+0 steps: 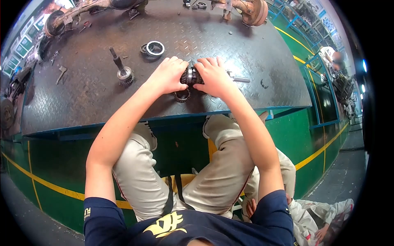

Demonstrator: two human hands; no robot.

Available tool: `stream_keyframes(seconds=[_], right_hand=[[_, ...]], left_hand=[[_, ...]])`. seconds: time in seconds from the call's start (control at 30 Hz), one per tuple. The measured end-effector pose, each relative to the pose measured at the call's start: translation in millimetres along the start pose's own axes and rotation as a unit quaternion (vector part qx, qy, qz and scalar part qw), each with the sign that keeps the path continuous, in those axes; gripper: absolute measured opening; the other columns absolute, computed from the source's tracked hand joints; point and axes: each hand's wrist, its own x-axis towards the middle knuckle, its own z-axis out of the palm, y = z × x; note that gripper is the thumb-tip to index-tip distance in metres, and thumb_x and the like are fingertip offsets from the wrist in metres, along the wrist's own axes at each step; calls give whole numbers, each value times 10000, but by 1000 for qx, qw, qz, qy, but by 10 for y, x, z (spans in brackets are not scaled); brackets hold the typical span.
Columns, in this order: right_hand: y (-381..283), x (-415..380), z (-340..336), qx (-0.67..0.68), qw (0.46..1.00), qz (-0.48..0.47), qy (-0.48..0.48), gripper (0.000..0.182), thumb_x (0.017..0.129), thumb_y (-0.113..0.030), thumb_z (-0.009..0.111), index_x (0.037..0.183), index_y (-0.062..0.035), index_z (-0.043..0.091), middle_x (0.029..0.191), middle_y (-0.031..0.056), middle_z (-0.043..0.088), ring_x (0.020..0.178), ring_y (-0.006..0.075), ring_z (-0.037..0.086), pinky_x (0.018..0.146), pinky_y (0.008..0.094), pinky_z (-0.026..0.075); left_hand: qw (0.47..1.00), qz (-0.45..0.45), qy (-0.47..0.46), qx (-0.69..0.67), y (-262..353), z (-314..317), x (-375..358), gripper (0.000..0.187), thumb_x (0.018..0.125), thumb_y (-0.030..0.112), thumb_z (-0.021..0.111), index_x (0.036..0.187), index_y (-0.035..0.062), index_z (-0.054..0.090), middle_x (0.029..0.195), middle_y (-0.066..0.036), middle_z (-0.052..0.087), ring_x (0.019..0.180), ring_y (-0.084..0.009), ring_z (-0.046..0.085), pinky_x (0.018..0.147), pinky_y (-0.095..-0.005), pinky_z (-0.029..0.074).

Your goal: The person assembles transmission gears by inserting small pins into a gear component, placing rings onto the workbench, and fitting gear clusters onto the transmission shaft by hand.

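Observation:
A gear shaft assembly (191, 76) lies sideways above the metal table near its front edge, gripped from both ends. My left hand (169, 75) is closed around its left end, fingers over the top and thumb below. Around the right part my right hand (214, 76) is closed the same way, and the splined shaft end (241, 79) sticks out past it. Just under the hands a toothed ring (182, 96) rests on the table. Left of them stands a shaft with a gear (123, 73), upright and tilted. A pale ring (155, 48) lies behind my left hand, overlapping a darker ring.
The dark tread-plate table (82, 94) has a blue front edge. Rusty axle parts (246, 12) lie along its far side, and a small metal fork-like piece (61, 74) at the left. A person (316, 217) sits close at my right; another person (327, 55) is farther off.

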Motion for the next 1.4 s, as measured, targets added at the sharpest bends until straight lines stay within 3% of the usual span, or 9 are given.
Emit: stream_keyframes(seconds=[0.13,0.3,0.53,0.6,0.7,1.03,1.23,1.3,1.4], right_hand=[[-65,24,-90,0,999,15,-52,712,711,-276,836,1322,-66,537,1386,134,510,1333,343,435,1161,599,249],[15,15,43,16,1000,-3,12,669,690,-265,851,1268,-78,572,1304,107,550,1281,334,484,1138,629,270],[48,46,29,41,999,0,-8,650,698,-299,838,1237,-55,569,1241,121,566,1261,334,494,1153,589,271],[68,58,16,57,998,10,18,628,675,-268,839,1197,-46,570,1242,118,571,1210,333,508,1098,481,336],[78,54,-18,60,997,34,18,612,664,-260,833,1172,-42,570,1208,121,582,1181,336,518,1064,449,351],[-17,84,-61,9,1000,20,-21,615,670,-295,823,1164,-23,577,1277,130,558,1244,333,492,1126,493,304],[47,46,-78,46,999,-1,2,778,658,-369,858,1294,-41,552,1366,146,529,1296,350,460,1131,482,319],[137,-29,-168,146,988,27,37,868,638,-409,876,1348,-47,533,1390,159,524,1302,374,458,1132,465,345],[358,-177,-290,163,985,57,24,932,636,-400,883,1411,-61,491,1427,172,499,1322,390,446,1120,444,370]], left_hand=[[1000,2,7,-2,-7,-1,-14,656,619,260,847,1172,0,611,1111,-173,654,1101,-328,583,969,-411,447],[1000,0,0,-14,-16,3,-13,659,627,255,845,1185,-4,609,1128,-176,653,1110,-332,582,974,-414,448],[1000,-2,-2,-24,-13,-21,-17,666,626,256,848,1191,-4,609,1129,-172,655,1112,-332,584,973,-411,449],[1000,4,2,-21,-24,-12,-11,667,626,253,850,1192,-6,609,1129,-169,656,1111,-331,584,972,-412,450],[1000,5,0,-21,-34,1,-9,663,628,251,849,1190,-7,611,1127,-164,657,1113,-330,584,972,-413,449],[1000,3,2,-18,-23,-11,-13,645,636,249,835,1184,-7,613,1107,-159,659,1114,-326,585,969,-410,451],[1000,1,5,-17,-39,9,-34,639,647,253,819,1193,-6,610,1109,-164,657,1111,-328,585,971,-409,451],[1000,4,14,-19,-34,19,-38,645,653,253,822,1203,-4,605,1120,-167,655,1115,-329,583,975,-409,451],[1000,-4,1,-7,-18,19,-27,658,662,254,824,1223,-2,596,1143,-166,650,1123,-326,581,978,-410,450]])
